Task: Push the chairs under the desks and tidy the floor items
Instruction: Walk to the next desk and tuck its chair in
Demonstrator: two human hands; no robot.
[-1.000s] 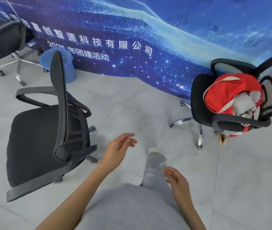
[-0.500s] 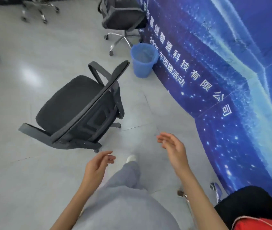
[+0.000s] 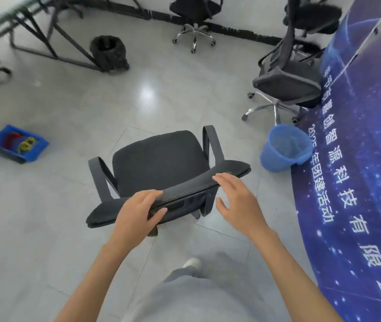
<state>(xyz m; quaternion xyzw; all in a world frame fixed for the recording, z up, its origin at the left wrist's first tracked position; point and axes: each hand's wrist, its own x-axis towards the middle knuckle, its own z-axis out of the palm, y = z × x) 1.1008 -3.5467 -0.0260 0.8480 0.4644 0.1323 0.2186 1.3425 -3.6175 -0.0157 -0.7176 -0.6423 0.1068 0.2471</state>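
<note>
A black mesh office chair (image 3: 159, 163) stands on the grey tiled floor right in front of me, its seat facing away. My left hand (image 3: 138, 212) grips the top edge of its backrest, fingers over the front and thumb behind. My right hand (image 3: 238, 201) is spread, with its fingertips touching the backrest's top edge further right. A blue waste bin (image 3: 284, 148) stands on the floor to the chair's right. A blue tray (image 3: 18, 144) with red and yellow items lies on the floor at the left.
A blue printed banner (image 3: 359, 182) runs along the right side. Another black chair (image 3: 287, 82) stands by it, and a third (image 3: 195, 10) at the far wall. A desk frame (image 3: 52, 38) and a black bin (image 3: 108, 52) are at the upper left.
I have turned left and come up behind the chair. My left hand has taken hold of its backrest and my right hand has reached its top edge.
</note>
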